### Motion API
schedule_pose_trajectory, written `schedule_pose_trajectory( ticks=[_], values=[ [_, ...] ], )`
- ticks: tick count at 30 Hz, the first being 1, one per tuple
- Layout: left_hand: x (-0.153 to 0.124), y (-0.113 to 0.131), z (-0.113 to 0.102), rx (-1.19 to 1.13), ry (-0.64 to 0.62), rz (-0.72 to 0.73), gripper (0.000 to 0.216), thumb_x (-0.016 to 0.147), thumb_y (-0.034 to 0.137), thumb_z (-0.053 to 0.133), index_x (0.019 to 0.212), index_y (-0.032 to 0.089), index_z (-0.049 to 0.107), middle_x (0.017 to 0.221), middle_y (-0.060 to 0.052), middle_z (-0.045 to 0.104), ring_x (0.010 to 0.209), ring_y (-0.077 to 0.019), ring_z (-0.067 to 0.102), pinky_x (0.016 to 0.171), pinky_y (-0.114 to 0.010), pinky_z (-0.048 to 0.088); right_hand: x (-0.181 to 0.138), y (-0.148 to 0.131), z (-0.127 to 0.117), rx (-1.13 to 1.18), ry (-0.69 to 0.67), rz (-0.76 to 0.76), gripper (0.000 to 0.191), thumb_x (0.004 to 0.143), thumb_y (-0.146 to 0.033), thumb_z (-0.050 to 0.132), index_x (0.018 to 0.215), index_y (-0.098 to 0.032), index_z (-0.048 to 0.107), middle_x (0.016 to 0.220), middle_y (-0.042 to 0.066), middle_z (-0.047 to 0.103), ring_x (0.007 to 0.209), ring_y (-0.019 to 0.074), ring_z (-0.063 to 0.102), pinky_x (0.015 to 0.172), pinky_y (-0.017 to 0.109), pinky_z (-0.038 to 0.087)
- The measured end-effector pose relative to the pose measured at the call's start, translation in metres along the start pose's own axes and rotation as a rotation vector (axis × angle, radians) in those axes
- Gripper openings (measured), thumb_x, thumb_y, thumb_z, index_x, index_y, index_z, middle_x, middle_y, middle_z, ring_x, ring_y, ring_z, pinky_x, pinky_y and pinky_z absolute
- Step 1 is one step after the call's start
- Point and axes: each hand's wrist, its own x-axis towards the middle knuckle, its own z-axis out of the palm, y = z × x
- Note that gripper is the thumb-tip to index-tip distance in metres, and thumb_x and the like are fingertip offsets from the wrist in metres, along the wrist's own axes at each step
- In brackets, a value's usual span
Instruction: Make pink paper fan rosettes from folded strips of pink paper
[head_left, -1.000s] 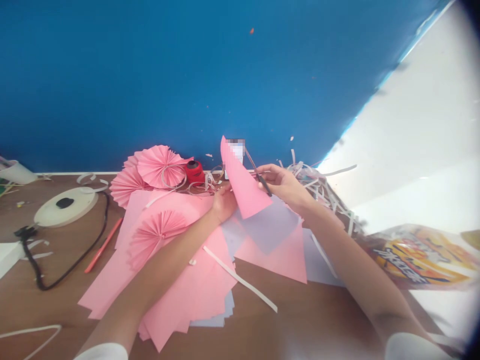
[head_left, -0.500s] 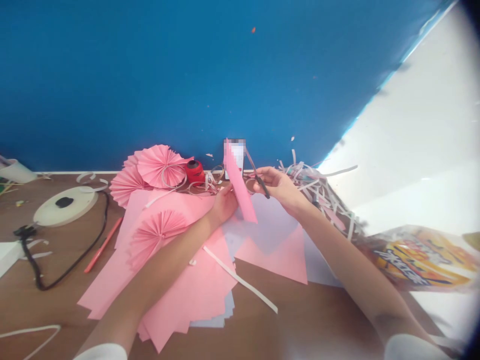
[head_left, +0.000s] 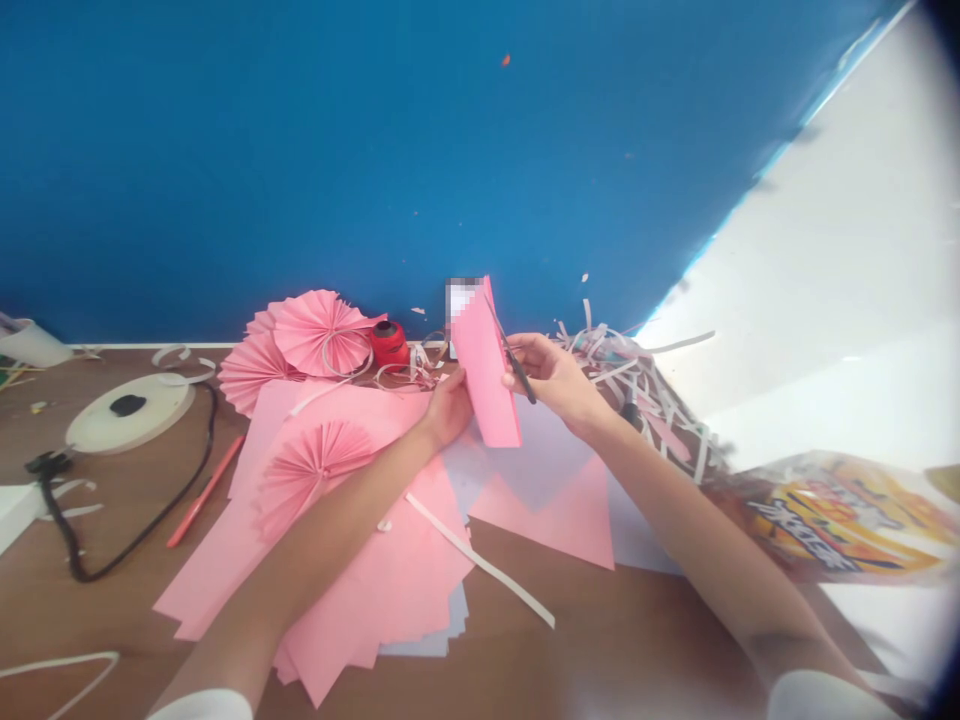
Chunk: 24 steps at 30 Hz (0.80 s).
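My left hand (head_left: 451, 407) grips a folded pink sheet of paper (head_left: 487, 375) by its left side and holds it upright above the table. My right hand (head_left: 553, 378) is closed around dark scissors (head_left: 520, 368), whose blades lie along the paper's right edge. I cannot tell whether the blades are cutting into it. Below the hands lie a pink paper with a notched top (head_left: 559, 520) and pale lilac sheets (head_left: 540, 462). One pleated pink fan (head_left: 324, 468) rests on the stack of pink sheets (head_left: 397, 570), partly behind my left forearm.
More pleated fans (head_left: 322, 330) lean near the blue wall beside a red round object (head_left: 390, 345). A phone (head_left: 456, 300) stands behind the paper. Paper strips (head_left: 637, 370) pile up at right, near a printed bag (head_left: 847, 520). At left are a white disc (head_left: 129, 412), black cable and red pen (head_left: 204, 490).
The pink paper has turned so its broad face shows more, and its top has shifted right. The scissors have moved slightly with it, close against its right edge.
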Motion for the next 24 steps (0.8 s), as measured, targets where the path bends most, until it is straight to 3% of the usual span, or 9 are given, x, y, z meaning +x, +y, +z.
schedule_pose_trajectory(
  ticks=[5,15,24],
  values=[
    [-0.001,0.000,-0.001,0.034,-0.041,-0.067,0.031,0.084,0.032,0.055,0.104,0.011,0.066,0.105,-0.012,0.071,0.110,-0.0280,0.061,0.105,-0.043,0.042,0.002,0.007,0.002,0.012,0.001,-0.002,0.054,0.062,-0.036,0.081,0.108,-0.024,0.056,0.091,0.001,0.064,0.082,0.0138,0.060,0.074,0.027,0.048],
    [-0.001,0.000,-0.004,-0.028,-0.080,-0.112,0.030,0.085,0.030,0.053,0.102,0.009,0.067,0.099,-0.010,0.071,0.092,-0.0218,0.066,0.094,-0.035,0.047,0.003,0.019,0.008,0.053,0.009,0.001,0.055,0.063,-0.040,0.080,0.111,-0.026,0.057,0.089,0.001,0.062,0.083,0.0148,0.059,0.076,0.028,0.050],
    [-0.003,0.001,0.000,0.025,-0.071,-0.122,0.032,0.084,0.031,0.052,0.105,0.010,0.066,0.105,-0.013,0.070,0.103,-0.0276,0.064,0.100,-0.042,0.045,0.002,0.021,0.010,0.070,-0.003,0.013,0.060,0.060,-0.038,0.082,0.112,-0.026,0.055,0.087,0.000,0.063,0.082,0.0150,0.059,0.076,0.028,0.049]
  ],
)
